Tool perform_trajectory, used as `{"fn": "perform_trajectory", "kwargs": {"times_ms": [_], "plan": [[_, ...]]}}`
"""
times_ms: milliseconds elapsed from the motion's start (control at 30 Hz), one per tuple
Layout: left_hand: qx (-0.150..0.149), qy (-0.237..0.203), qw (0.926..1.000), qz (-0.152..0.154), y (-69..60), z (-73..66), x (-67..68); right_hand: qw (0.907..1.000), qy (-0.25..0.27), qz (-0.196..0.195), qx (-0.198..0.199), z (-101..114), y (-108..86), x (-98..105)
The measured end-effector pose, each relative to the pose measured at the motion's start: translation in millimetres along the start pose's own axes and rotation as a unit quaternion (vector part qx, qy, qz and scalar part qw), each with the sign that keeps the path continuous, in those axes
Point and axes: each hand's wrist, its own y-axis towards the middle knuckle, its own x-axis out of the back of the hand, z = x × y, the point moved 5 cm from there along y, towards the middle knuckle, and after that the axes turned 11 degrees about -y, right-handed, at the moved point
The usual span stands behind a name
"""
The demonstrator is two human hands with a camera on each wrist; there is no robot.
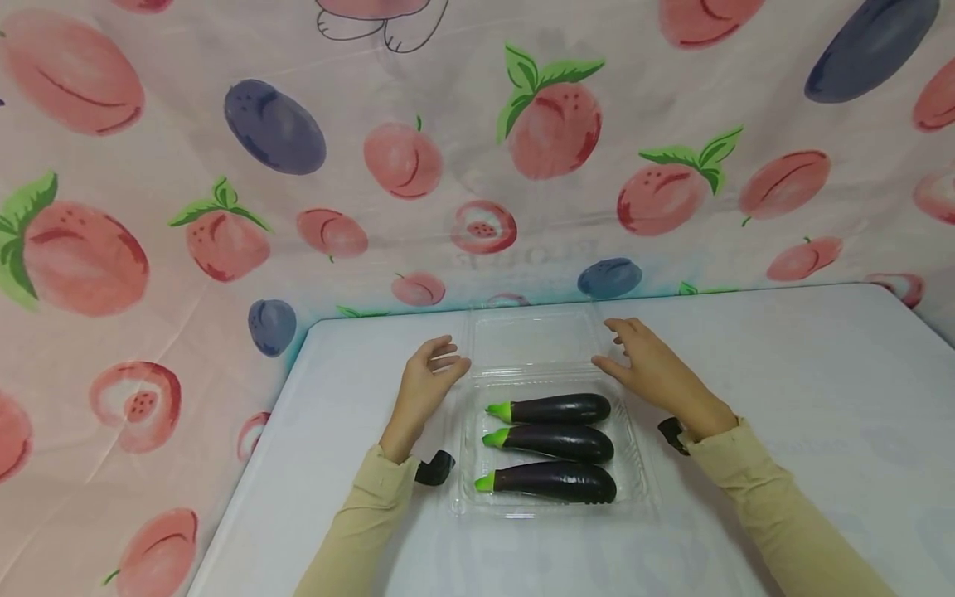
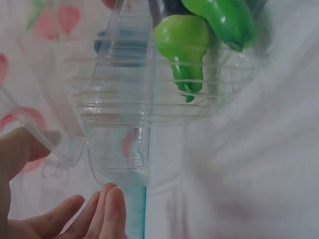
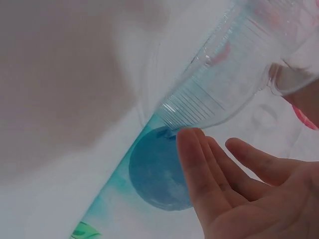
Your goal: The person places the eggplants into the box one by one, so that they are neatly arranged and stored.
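A clear plastic clamshell box [image 1: 642, 464] lies with its lid [image 1: 533, 340] folded back toward the far table edge. Three dark eggplants with green stem ends lie side by side in its base: the far eggplant [image 1: 563, 409], the middle eggplant [image 1: 567, 443] and the near eggplant [image 1: 559, 481]. My left hand [image 1: 425, 385] is at the lid's left side, fingers extended, thumb by the lid edge. On the opposite side, my right hand [image 1: 664, 365] has its fingers extended by the lid's right edge. Whether either hand actually touches the plastic is hard to tell.
A white-covered table [image 1: 821, 398] holds the box. Behind it hangs a cloth [image 1: 462, 75] printed with peaches and dark fruit, meeting the table's far edge. A dark wrist device [image 1: 436, 468] sits below my left hand, and another dark device [image 1: 673, 434] by my right wrist.
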Motion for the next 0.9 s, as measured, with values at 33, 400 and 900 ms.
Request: {"fn": "perform_trajectory", "kwargs": {"times_ms": [33,400,900], "plan": [[0.003,-0.006,1.0000,0.004,0.0,0.8,-0.2,0.9999,0.008,0.005,-0.005,-0.7,-0.1,-0.9],[0.038,-0.044,0.9975,0.040,0.0,8.6,-0.7,0.9974,0.059,0.029,-0.031,-3.5,0.0,-6.4],[0.046,-0.068,0.9944,0.066,0.9,17.9,-1.9,0.9919,0.105,0.049,-0.053,-7.7,0.6,-11.4]]}}
